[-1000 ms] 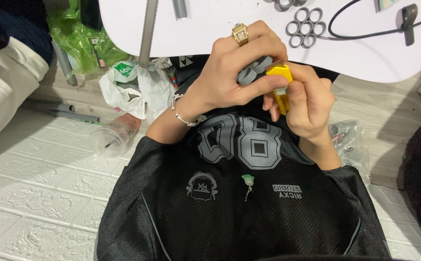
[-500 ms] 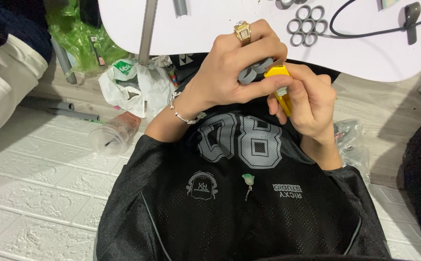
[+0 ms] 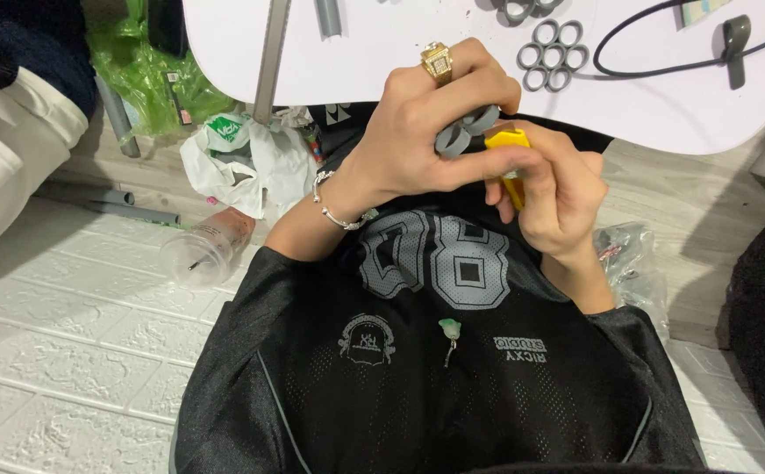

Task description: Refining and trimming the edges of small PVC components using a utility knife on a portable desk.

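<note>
My left hand (image 3: 426,132), wearing a gold ring and a thin bracelet, grips a small cluster of grey pipe rings (image 3: 463,132) above my lap. My right hand (image 3: 558,197) holds a yellow glue tube (image 3: 507,154) pressed up against that cluster. Both hands meet just below the edge of a white board (image 3: 646,114). On the board lies another glued group of grey rings (image 3: 551,63).
A black cable with a grey part (image 3: 733,39) runs over the board. On the floor at left sit a clear plastic cup (image 3: 203,250), white bag (image 3: 242,162), green bag (image 3: 141,75) and grey pipes (image 3: 110,197). Another person's white sleeve (image 3: 5,167) is far left.
My hands have shifted slightly to the right and down against the board's edge; the grips on the ring cluster and yellow tube stay the same.
</note>
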